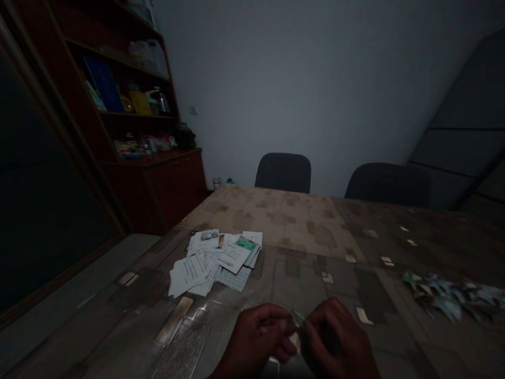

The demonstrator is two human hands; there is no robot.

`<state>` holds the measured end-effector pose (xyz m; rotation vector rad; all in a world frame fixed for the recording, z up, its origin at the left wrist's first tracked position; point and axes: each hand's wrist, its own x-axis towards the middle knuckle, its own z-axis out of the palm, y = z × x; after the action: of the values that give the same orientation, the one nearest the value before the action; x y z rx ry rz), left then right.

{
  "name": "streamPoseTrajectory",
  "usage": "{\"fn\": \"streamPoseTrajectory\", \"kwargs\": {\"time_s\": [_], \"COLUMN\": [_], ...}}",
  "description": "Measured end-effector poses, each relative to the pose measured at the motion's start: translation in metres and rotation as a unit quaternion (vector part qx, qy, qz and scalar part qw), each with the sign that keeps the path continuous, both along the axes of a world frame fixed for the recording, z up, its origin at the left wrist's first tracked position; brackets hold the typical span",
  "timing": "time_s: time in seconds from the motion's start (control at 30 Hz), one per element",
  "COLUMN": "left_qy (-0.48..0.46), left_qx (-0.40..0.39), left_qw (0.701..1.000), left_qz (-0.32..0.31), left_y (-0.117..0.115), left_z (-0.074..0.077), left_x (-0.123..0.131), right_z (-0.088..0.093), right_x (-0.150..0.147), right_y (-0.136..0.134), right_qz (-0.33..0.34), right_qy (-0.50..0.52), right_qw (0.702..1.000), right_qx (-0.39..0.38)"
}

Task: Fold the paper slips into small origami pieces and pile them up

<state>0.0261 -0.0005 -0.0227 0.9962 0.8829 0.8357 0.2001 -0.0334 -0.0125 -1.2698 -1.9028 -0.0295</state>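
Note:
My left hand and my right hand meet low in the view, just above the patterned tablecloth. Between their fingertips is a small, pale, narrow folded piece of paper. Both hands pinch it, and fingers cover most of it. Left of the hands lies a loose pile of printed paper pieces, some overlapping, with a green-printed one among them. Far to the right sits a heap of crumpled-looking folded papers; their exact shapes are dim.
The tablecloth has a brown pattern with shiny patches. Two dark chairs stand behind the table against a pale wall. A reddish wooden cabinet with shelves of household items is at the back left. The room is dim.

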Motion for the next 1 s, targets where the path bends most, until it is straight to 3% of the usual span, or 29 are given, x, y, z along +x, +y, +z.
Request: {"fn": "streamPoseTrajectory", "kwargs": {"time_s": [0.07, 0.17, 0.3, 0.5, 0.77, 1.0], "left_qy": [-0.004, -0.02, -0.059, -0.099, -0.112, -0.111], "left_qx": [0.005, 0.017, 0.002, -0.028, -0.055, -0.051], "left_qw": [1.0, 0.999, 0.998, 0.994, 0.992, 0.992], "left_qz": [-0.023, -0.04, -0.004, 0.025, 0.032, 0.029], "left_y": [-0.003, -0.005, -0.005, -0.003, 0.001, 0.002], "left_z": [-0.003, -0.006, -0.001, 0.01, 0.003, 0.009], "left_x": [-0.001, -0.002, -0.003, 0.0, -0.002, -0.005], "right_z": [0.001, -0.001, -0.004, -0.005, -0.002, -0.004], "right_x": [0.001, 0.0, -0.002, -0.004, -0.007, -0.008], "right_y": [0.0, -0.002, -0.003, -0.003, -0.006, -0.011], "right_qz": [0.028, 0.062, 0.085, 0.084, 0.107, 0.107], "right_qy": [-0.05, -0.092, -0.111, -0.092, -0.04, 0.014], "right_qw": [0.997, 0.992, 0.988, 0.992, 0.993, 0.993], "right_qx": [0.048, 0.058, 0.064, 0.037, 0.021, -0.043]}}
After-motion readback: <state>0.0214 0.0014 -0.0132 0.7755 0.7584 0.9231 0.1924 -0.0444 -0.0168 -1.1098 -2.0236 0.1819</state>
